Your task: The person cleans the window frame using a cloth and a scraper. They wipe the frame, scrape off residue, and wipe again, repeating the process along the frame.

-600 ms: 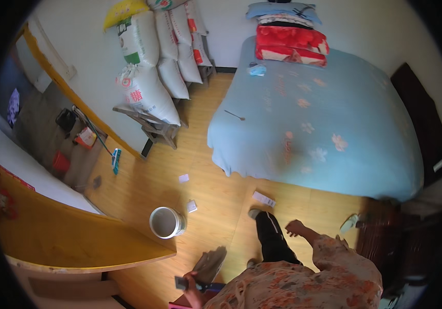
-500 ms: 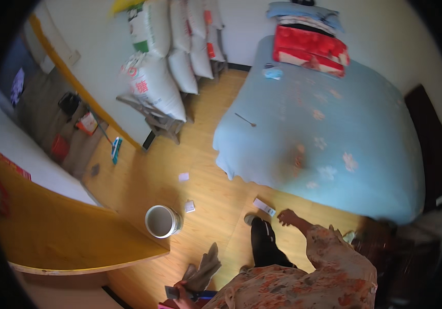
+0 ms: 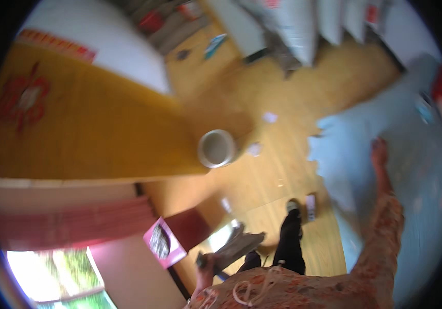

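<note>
In the head view, the left hand's (image 3: 207, 266) fingers wrap a dark handle (image 3: 200, 259) beside grey cloth (image 3: 242, 247), best carried clear of the legs (image 3: 289, 242). The right hand (image 3: 379, 150) is over the bed (image 3: 352, 177); blur prevents telling its fingers' spread or hold.

Right of the white bucket (image 3: 232, 153), open wooden floor (image 3: 293, 141) runs as far as the blue bed (image 3: 352, 159), with room for a hand to pass over a small pale piece (image 3: 253, 149) just beside the bucket. Left of the bucket, a wide yellow panel (image 3: 107, 123) blocks the way. On the person's side of the bucket, a grey bundle (image 3: 241, 247) at the left hand (image 3: 206, 265), a pink square thing (image 3: 174, 251) and the dark-trousered legs (image 3: 289, 244) narrow the passage.
</note>
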